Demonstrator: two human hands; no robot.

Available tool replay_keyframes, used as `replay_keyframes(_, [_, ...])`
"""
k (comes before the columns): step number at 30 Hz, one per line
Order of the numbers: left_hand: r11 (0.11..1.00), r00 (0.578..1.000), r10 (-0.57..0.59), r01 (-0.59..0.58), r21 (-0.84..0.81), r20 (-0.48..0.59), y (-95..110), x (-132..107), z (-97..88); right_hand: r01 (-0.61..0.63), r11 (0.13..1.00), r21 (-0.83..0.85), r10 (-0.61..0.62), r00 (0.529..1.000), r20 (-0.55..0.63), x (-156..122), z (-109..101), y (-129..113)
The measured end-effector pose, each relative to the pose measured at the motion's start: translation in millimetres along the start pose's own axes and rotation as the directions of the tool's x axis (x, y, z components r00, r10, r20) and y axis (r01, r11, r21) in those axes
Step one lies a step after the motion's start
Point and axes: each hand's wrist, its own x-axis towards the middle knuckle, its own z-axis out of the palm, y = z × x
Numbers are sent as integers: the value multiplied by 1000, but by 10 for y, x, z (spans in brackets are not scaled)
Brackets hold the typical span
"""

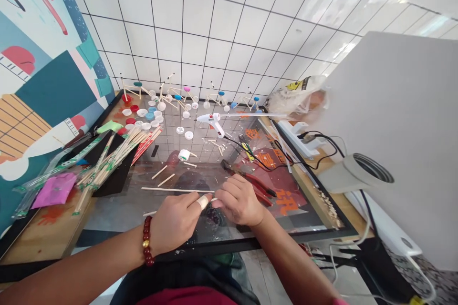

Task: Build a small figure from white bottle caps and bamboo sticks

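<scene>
My left hand [181, 219], a bandage around one finger, is closed in a pinch on a thin wooden stick [149, 213]. One end of the stick pokes out left of the hand, and a short bit shows between my hands. My right hand [238, 200] is closed around the other end, its fingertips close to the left thumb. Just beyond the fingers lies a longer wooden stick [168, 189]. Two short stick pieces [166, 179] rest behind it. Red-handled pliers [257, 186] lie beside my right hand, partly hidden by it.
A white glue gun [211, 119] with a black cable lies mid-table. Bottle caps [150, 113] and small stick-and-cap figures [186, 95] line the back. Bundled sticks [110, 157] and a pink packet [55, 189] are left. A power strip [300, 138] and grey lamp head [358, 174] stand right.
</scene>
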Motion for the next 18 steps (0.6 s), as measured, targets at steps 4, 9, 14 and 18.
replay_keyframes(4, [980,994,-99,91,-177,-35,-34,28,-43,-161,987,-17,161,986,-45,-97,-80,127])
replay_keyframes(9, [582,769,-640,475,-660,-11,-179,202,-228,-574,809,-129,586,804,96,-403,-338,260])
replay_keyframes(14, [20,555,-797,420,-907,239,-364,336,-297,-645,727,-235,684,654,323,-727,-474,235])
replay_keyframes(18, [-181,540,-750,389,-903,383,-395,336,-300,-643,695,-322,718,605,344,-764,-414,201])
